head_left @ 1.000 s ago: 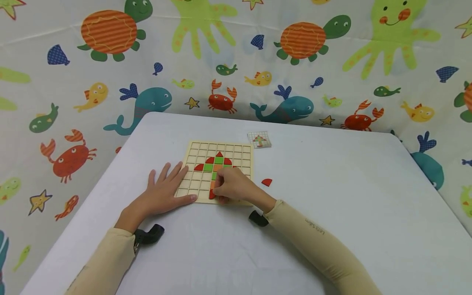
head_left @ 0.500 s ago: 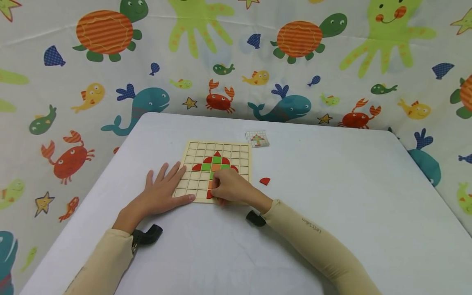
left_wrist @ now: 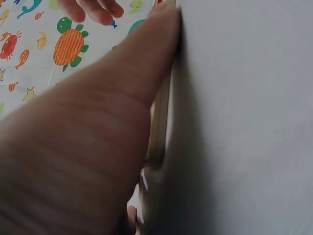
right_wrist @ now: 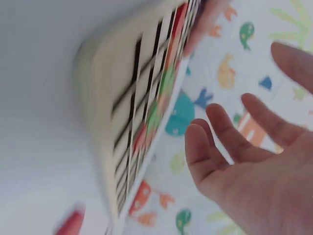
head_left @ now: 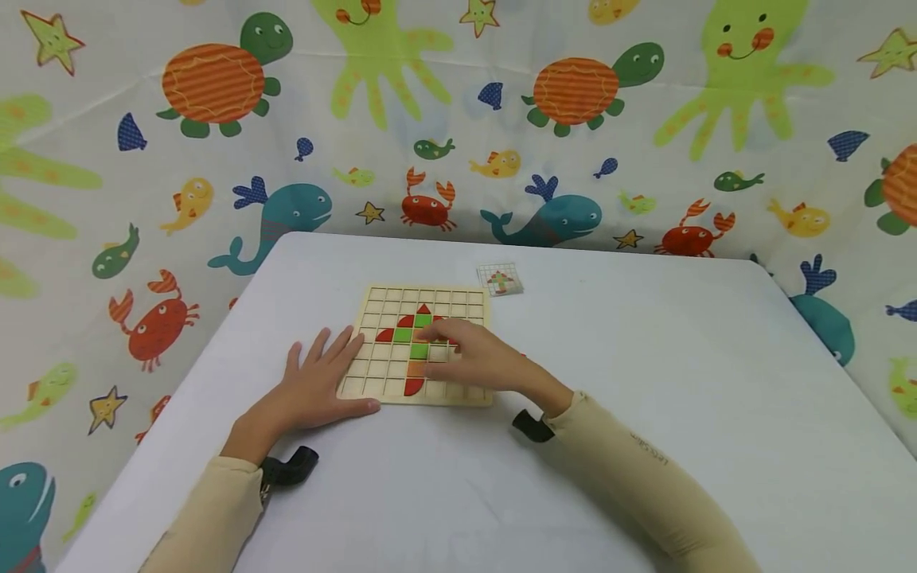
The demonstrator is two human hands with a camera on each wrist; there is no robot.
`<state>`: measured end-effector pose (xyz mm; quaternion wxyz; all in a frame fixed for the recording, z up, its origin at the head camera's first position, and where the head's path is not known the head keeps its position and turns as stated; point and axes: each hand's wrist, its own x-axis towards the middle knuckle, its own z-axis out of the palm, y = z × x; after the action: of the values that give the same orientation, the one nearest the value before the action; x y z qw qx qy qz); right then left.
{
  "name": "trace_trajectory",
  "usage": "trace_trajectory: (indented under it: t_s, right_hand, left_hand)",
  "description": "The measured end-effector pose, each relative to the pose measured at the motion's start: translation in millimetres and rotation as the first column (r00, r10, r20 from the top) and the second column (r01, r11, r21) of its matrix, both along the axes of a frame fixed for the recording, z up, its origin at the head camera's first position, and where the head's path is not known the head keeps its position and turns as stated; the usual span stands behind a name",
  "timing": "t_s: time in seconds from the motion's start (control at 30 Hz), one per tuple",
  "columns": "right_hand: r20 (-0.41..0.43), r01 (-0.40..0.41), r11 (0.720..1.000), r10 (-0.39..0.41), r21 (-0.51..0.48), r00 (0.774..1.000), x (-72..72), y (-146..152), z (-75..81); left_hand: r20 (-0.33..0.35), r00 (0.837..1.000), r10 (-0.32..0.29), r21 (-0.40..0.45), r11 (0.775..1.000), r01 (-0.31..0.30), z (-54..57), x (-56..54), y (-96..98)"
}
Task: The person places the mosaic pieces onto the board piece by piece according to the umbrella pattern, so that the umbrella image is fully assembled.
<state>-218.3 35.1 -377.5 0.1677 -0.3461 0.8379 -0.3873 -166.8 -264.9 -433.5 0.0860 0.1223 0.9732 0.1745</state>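
Note:
A wooden grid board (head_left: 387, 370) lies on the table, with red, green and orange tiles set in its cells in an arrow-like shape. My left hand (head_left: 315, 388) rests with spread fingers on the board's left edge, its thumb along the near edge. Over the board's right part is my right hand (head_left: 490, 358), fingers and thumb apart and nothing between them, as the right wrist view also shows. A red quarter-round tile (head_left: 413, 387) sits at the foot of the shape. Another red tile (right_wrist: 71, 223) lies loose right of the board, mostly hidden by the right wrist in the head view.
A small pattern card (head_left: 500, 279) with a similar coloured shape lies just beyond the board's far right corner. The white table (head_left: 680, 358) extends widely to the right. Behind it hangs a sea-animal cloth (head_left: 458, 111). Black wrist mounts (head_left: 290, 467) sit under both forearms.
My right hand has let go of the red quarter-round tile at the foot of the shape, opened its fingers and moved up and rightward. My left hand stays put. The head view has shifted slightly.

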Motion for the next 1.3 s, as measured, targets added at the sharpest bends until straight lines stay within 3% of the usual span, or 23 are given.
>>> trace_trajectory:
  t_s: [0.27,0.57,0.8,1.3]
  right_hand:
    - [0.042,0.012,0.999,-0.014,0.043,0.999,-9.4,55,11.6]
    - [0.049,0.034,0.989,-0.042,0.147,0.998,-28.8,101,3.3]
    - [0.052,0.058,0.971,-0.071,0.230,0.996,-40.5,112,-11.1]
    - [0.021,0.062,0.971,-0.068,0.230,0.997,-41.1,113,-34.0]
  left_hand:
    - [0.006,1.000,0.007,0.047,0.999,-0.007,0.8,4.6,-8.1]
    - [0.012,1.000,0.019,0.056,0.998,-0.020,-0.2,8.9,-9.4]
    - [0.021,0.999,0.029,0.038,0.999,-0.030,0.1,9.5,-7.1]
    - [0.012,1.000,0.021,0.031,0.999,-0.022,-0.6,10.2,-0.6]
